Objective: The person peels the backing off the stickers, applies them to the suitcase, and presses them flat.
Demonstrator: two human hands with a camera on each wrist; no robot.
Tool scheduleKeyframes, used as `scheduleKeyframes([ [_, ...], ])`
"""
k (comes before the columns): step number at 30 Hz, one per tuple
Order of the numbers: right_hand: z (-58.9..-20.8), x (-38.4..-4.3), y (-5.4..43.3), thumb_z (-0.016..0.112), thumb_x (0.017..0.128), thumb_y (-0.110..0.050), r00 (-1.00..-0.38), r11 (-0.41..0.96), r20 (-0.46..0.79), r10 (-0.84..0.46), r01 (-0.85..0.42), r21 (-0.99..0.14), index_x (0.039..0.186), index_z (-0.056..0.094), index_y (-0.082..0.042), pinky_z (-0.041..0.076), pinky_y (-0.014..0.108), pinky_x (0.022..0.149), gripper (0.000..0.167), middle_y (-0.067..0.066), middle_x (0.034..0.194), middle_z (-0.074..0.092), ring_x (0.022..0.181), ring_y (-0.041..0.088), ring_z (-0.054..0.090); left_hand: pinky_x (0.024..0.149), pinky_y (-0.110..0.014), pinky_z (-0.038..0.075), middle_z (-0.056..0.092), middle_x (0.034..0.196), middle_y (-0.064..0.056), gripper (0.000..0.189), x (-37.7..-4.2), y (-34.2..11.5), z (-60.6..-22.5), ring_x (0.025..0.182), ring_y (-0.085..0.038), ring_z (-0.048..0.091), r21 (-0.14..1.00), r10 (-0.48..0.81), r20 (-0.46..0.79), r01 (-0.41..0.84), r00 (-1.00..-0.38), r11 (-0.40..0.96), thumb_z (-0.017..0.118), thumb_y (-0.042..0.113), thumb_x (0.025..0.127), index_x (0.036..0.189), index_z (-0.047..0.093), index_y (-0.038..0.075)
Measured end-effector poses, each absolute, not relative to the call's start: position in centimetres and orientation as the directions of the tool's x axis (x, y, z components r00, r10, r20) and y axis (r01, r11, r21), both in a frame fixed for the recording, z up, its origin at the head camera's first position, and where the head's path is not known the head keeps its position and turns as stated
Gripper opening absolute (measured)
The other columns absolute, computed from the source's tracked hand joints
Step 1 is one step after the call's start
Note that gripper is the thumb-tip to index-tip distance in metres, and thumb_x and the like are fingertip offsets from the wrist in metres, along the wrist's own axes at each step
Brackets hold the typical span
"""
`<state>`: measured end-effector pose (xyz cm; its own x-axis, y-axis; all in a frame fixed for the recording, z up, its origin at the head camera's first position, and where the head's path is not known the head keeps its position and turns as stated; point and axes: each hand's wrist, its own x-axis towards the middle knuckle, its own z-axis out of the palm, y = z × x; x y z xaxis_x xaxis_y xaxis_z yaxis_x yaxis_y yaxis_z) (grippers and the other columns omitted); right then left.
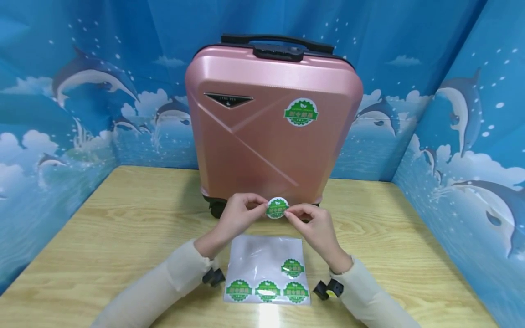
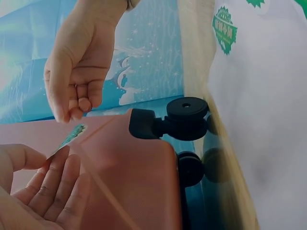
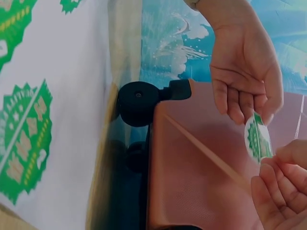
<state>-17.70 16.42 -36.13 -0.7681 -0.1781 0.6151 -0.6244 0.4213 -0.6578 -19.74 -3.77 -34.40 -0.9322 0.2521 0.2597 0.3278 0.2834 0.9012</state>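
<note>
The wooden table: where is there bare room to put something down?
Bare tabletop lies between the left sleeve and dolphin curtain, and between the right sleeve and curtain. The middle is crowded: suitcase, left hand and right hand pinching a sticker, and sticker sheet.

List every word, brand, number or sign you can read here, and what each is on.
"JING PIN", as far as the small letters show: black triangular badge on the pink hard-shell suitcase.
"QUALITY", partly blurred: green scalloped sticker on the glossy white sheet.
Too small or blurred to read: the sheet's other lettering, the suitcase's round green-and-white label, and the held round green-and-white sticker.
</note>
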Motion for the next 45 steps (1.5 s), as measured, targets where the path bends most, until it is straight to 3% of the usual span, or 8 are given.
scheduleKeyframes([
  [8, -35.4, -18.1, 16.9, 0.072, 0.079, 0.001, -0.79, 0.426, 0.603, -0.108, -0.585, -0.69, 0.084, 0.071, 0.003, 0.048, 0.018, 0.055, 0.005, 0.008, 0.075, 0.07, 0.062, 0.004, 0.058, 0.056, -0.023, 0.048, 0.07, 0.08, -0.004, 0.009, -20.1, -4.4, -33.7, 0.065, -0.012, 0.059, 0.886, 0.225, 0.326, 0.379, -0.918, 0.268, 0.064, 0.011, 0.086, 0.089, 0.072, 0.005],
  [19, -33.4, -18.4, 16.5, 0.071, 0.084, -0.009, -0.879, 0.33, 0.473, -0.061, -0.465, -0.822, 0.093, 0.072, 0.0, 0.048, 0.016, 0.059, 0.013, 0.014, 0.088, 0.071, 0.068, 0.005, 0.059, 0.049, -0.022, 0.043, 0.069, 0.081, -0.002, 0.009, -20.2, -4.6, -32.9, 0.058, -0.012, 0.051, 0.848, 0.233, 0.415, 0.467, -0.879, 0.25, 0.064, 0.012, 0.089, 0.09, 0.071, 0.007],
  [24, -31.9, -17.7, 15.9, 0.069, 0.084, -0.003, -0.902, 0.301, 0.43, -0.037, -0.42, -0.856, 0.093, 0.071, 0.006, 0.045, 0.016, 0.057, 0.013, 0.02, 0.087, 0.069, 0.064, 0.003, 0.056, 0.048, -0.021, 0.041, 0.069, 0.08, -0.003, 0.009, -20.4, -4.5, -32.4, 0.057, -0.01, 0.05, 0.844, 0.228, 0.439, 0.486, -0.869, 0.228, 0.064, 0.011, 0.088, 0.089, 0.071, 0.006],
  [27, -30.9, -17.3, 15.3, 0.068, 0.083, 0.0, -0.902, 0.291, 0.432, -0.023, -0.419, -0.86, 0.091, 0.069, 0.009, 0.044, 0.016, 0.055, 0.012, 0.02, 0.084, 0.069, 0.061, 0.002, 0.053, 0.05, -0.02, 0.043, 0.07, 0.081, -0.004, 0.009, -20.4, -4.5, -32.1, 0.06, -0.012, 0.054, 0.838, 0.219, 0.459, 0.501, -0.861, 0.216, 0.064, 0.01, 0.088, 0.089, 0.071, 0.005],
  [35, -31.9, -18.4, 15.7, 0.072, 0.082, -0.004, -0.893, 0.199, 0.449, 0.024, -0.436, -0.877, 0.088, 0.071, 0.005, 0.046, 0.018, 0.055, 0.011, 0.015, 0.08, 0.07, 0.062, 0.006, 0.058, 0.057, -0.021, 0.05, 0.071, 0.083, -0.007, 0.01, -20.6, -4.3, -31.4, 0.069, -0.032, 0.064, 0.838, 0.223, 0.471, 0.511, -0.854, 0.189, 0.065, 0.01, 0.088, 0.089, 0.07, 0.003],
  [45, -31.7, -18.9, 15.7, 0.073, 0.081, -0.006, -0.854, 0.172, 0.518, 0.04, -0.505, -0.846, 0.085, 0.071, 0.004, 0.041, 0.018, 0.05, 0.011, 0.003, 0.073, 0.069, 0.056, 0.006, 0.051, 0.059, -0.024, 0.052, 0.071, 0.084, -0.007, 0.009, -20.7, -4.2, -30.5, 0.07, -0.029, 0.065, 0.837, 0.224, 0.483, 0.521, -0.847, 0.168, 0.066, 0.011, 0.088, 0.09, 0.071, 0.003],
])
